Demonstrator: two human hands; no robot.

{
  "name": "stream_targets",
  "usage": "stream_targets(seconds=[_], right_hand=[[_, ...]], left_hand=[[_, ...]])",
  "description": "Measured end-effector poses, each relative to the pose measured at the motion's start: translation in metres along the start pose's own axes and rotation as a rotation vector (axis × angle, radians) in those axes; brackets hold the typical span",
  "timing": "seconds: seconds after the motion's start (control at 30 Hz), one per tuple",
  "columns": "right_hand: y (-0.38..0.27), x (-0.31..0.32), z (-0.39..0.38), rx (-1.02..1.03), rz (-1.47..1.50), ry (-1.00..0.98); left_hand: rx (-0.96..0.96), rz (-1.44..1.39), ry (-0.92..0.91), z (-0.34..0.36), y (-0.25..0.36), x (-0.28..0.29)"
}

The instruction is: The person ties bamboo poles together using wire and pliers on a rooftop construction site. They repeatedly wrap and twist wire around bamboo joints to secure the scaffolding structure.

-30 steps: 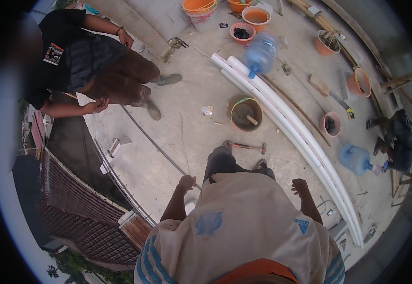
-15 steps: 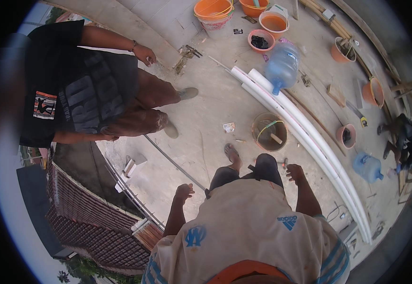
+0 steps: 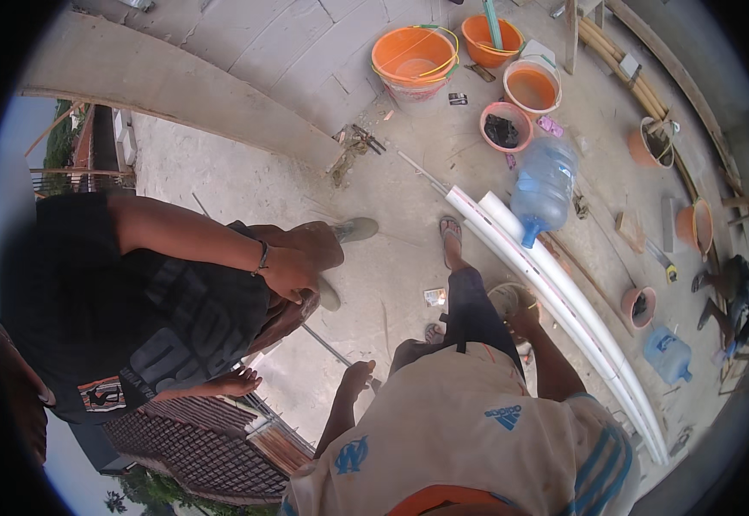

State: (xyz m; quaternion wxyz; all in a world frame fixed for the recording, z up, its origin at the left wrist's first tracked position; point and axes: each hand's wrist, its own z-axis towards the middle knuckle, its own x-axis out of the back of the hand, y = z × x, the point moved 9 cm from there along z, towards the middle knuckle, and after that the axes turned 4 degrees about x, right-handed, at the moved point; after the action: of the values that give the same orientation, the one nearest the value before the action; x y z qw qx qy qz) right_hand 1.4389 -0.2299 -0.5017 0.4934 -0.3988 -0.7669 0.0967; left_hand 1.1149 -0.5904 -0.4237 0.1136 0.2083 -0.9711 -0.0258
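Note:
My left hand (image 3: 358,375) hangs beside my left hip with its fingers loosely curled, and I see nothing in it. My right hand (image 3: 525,320) is low on my right side, overlapping the near side of a bucket (image 3: 502,298) on the floor. My right leg hides part of that bucket. Whether the right fingers touch its rim or handle is unclear. One sandalled foot (image 3: 451,230) is stretched ahead, near the ends of white pipes (image 3: 555,271). A blue water jug (image 3: 545,185) lies against the pipes.
Another person in a black shirt (image 3: 194,327) stands close on my left. Orange buckets (image 3: 413,60) stand by the block wall (image 3: 254,39). A second blue jug (image 3: 668,354), a pink basin (image 3: 638,305) and a crouching person (image 3: 740,292) are at the right. A roof (image 3: 194,451) shows at lower left.
I have stepped forward, one foot now ahead near the pipes. My right hand now overlaps the bucket, which my leg partly covers. The person on my left appears closer, with an arm drawn across the body.

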Motion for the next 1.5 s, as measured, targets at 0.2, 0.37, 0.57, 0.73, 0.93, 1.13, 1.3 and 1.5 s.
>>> stream_targets(seconds=[0.2,0.37,0.57,0.73,0.93,1.13,1.3,1.5], right_hand=[[0.067,0.097,0.166,-0.362,0.192,-0.147],[0.089,0.152,0.333,-0.303,0.135,-0.107],[0.117,0.155,0.542,-0.415,0.187,-0.097],[0.128,0.109,0.707,-0.401,0.094,0.027],[0.109,0.083,0.844,-0.319,-0.008,0.135],[0.129,0.06,0.908,-0.328,-0.156,0.225],[0.129,0.058,0.875,-0.378,0.317,-0.056],[0.073,0.036,0.696,-0.523,1.474,-0.148]], left_hand=[[-0.216,0.066,0.066,0.031,0.137,-0.019],[-0.403,0.049,-0.025,0.08,0.253,-0.05],[-0.35,0.58,0.442,0.171,0.28,-0.051],[-0.229,0.47,0.385,0.181,0.308,-0.027],[-0.057,0.234,0.351,0.199,0.296,-0.002],[-0.244,0.293,0.441,0.203,0.302,0.012],[-0.112,0.271,0.383,0.208,0.309,0.013],[-0.177,0.289,0.366,0.184,0.318,-0.006]])
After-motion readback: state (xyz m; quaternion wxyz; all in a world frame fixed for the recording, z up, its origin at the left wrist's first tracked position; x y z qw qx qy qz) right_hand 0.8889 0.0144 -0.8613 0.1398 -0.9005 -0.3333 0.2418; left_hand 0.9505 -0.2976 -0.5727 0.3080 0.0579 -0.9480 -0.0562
